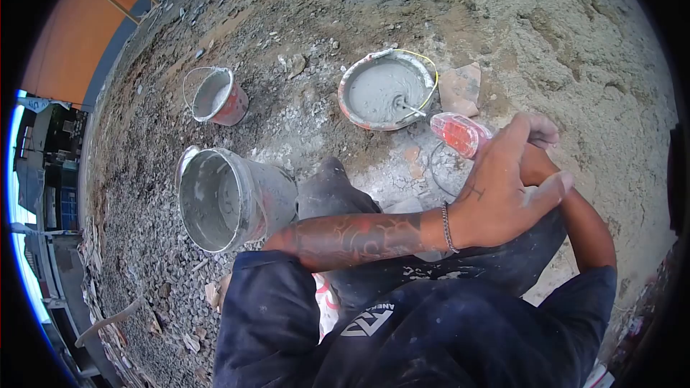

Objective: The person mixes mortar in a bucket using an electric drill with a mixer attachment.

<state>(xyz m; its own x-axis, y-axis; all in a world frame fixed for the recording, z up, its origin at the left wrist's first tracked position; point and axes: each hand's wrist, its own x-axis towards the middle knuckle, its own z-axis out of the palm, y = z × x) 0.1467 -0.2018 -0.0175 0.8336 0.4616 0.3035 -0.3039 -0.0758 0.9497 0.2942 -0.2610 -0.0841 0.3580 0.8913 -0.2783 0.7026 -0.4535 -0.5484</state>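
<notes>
My left hand [496,190] lies across my right wrist, its thumb and fingers spread on either side and dusted with grey. My right hand [535,164] is mostly hidden beneath it and appears closed round the back of a red, cement-smeared power mixer [460,135]. The mixer's pale shaft [411,108] reaches into a bucket [345,104] of wet grey mix, where a small swirl shows around it. This bucket has a yellow handle [434,72] and stands in front of me.
A large mortar-coated bucket [269,190] lies tilted near my left knee. Farther off is a small red bucket [231,106] with grey mix inside. A broken tile piece [460,90] and a dark cable [433,172] are near the mixer. Gravel [144,244] covers the left ground.
</notes>
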